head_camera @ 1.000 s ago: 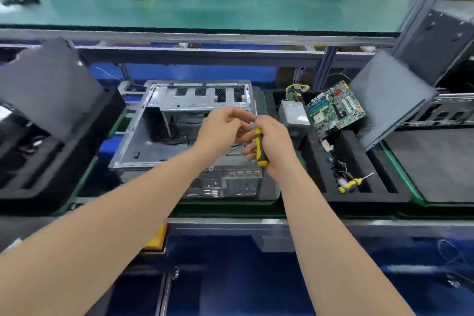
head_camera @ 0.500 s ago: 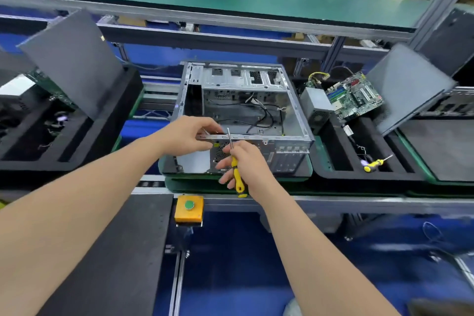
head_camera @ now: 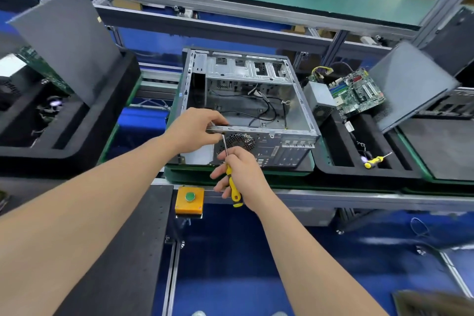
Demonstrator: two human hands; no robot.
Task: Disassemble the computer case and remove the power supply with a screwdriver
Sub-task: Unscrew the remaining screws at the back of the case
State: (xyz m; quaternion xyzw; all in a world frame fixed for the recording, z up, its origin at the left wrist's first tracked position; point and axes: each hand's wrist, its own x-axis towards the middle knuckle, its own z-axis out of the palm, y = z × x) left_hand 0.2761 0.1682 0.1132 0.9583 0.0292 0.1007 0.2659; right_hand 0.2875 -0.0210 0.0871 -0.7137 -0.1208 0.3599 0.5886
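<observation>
two hands are engaged at the rear wall of the computer case (head_camera: 282, 113), which is laid on its side, open face up, on a green pallet (head_camera: 287, 174) at 12 o'clock from the viewer. the upper rail of that wall is pinched by the left hand (head_camera: 195, 131). the yellow-and-black screwdriver (head_camera: 234, 187) is gripped by the right hand (head_camera: 243, 172), its tip set just below the rail, at 9 o'clock of the fan grille (head_camera: 239, 141). step judged: a rear screw is being undone. for the next move, square seating of the tip and a steadied case are judged necessary. the interior is seen bare apart from loose black cables. a grey boxed unit (head_camera: 319, 100), probably a power supply, is noted at 3 o'clock of the case, in a black foam tray (head_camera: 341, 161) beside a green circuit board (head_camera: 359, 95).
</observation>
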